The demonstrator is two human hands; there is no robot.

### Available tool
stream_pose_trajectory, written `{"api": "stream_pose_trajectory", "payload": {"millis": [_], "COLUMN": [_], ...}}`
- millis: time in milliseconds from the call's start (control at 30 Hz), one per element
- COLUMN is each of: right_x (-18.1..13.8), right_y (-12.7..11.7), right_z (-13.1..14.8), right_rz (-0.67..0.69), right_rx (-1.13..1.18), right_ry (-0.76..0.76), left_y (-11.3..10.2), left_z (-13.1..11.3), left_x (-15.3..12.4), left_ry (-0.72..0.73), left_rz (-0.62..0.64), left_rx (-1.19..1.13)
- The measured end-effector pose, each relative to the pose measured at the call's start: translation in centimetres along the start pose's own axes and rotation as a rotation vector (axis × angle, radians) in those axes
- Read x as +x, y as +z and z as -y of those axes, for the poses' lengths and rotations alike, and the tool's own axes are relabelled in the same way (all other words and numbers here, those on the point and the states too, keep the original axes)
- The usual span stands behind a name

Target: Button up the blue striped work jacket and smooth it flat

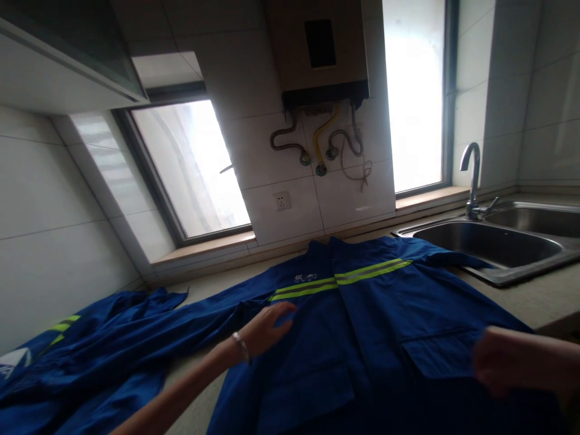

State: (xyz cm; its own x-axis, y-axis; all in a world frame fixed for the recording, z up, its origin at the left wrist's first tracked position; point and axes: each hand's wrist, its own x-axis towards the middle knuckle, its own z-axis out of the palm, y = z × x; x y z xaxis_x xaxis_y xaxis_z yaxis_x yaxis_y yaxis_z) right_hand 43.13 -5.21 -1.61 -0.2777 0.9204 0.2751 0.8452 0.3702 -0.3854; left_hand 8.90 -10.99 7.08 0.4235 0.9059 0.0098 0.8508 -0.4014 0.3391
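Note:
A blue work jacket (362,314) with yellow-green reflective stripes lies spread flat on the counter (539,299), front up, collar toward the wall. My left hand (267,329), a bracelet at its wrist, rests on the jacket's left chest with fingers stretched flat. My right hand (493,362) lies on the jacket's right side next to a flap pocket; it is blurred and its fingers do not show clearly. More blue garments (77,368) with reflective stripes lie bunched at the left.
A steel double sink (489,248) with a tap (471,181) stands at the right, touching the jacket's sleeve. A wall heater (321,54) with hoses hangs between two windows (194,169). A socket (283,200) is in the tiles.

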Motion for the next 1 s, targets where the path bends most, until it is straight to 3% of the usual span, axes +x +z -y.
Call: {"api": "stream_pose_trajectory", "payload": {"millis": [133,267,367,500,600,767,1000], "right_x": [3.9,7.9,11.3,15.0,16.5,19.1,23.8], "right_y": [-0.1,0.2,1.9,5.4,7.1,7.7,8.6], "right_z": [2.0,2.6,2.6,2.6,2.6,3.5,4.3], "right_rz": [0.030,0.073,0.089,0.171,0.191,0.104,-0.007], "right_rx": [-0.006,-0.010,-0.083,-0.146,-0.169,-0.180,-0.198], "right_ry": [-0.042,-0.194,-0.198,0.025,0.103,0.216,0.283], "left_y": [1.7,3.8,4.9,5.4,5.3,5.2,6.3], "left_z": [4.8,9.8,11.8,12.1,11.8,11.6,12.6], "left_x": [8.5,12.6,13.2,12.8,12.8,12.6,12.4], "left_ry": [-0.193,-0.406,-0.471,-0.480,-0.502,-0.498,-0.469], "left_rz": [-0.071,-0.010,0.050,0.051,0.069,0.072,-0.043], "left_rx": [0.456,0.431,0.351,0.325,0.309,0.314,0.343]}}
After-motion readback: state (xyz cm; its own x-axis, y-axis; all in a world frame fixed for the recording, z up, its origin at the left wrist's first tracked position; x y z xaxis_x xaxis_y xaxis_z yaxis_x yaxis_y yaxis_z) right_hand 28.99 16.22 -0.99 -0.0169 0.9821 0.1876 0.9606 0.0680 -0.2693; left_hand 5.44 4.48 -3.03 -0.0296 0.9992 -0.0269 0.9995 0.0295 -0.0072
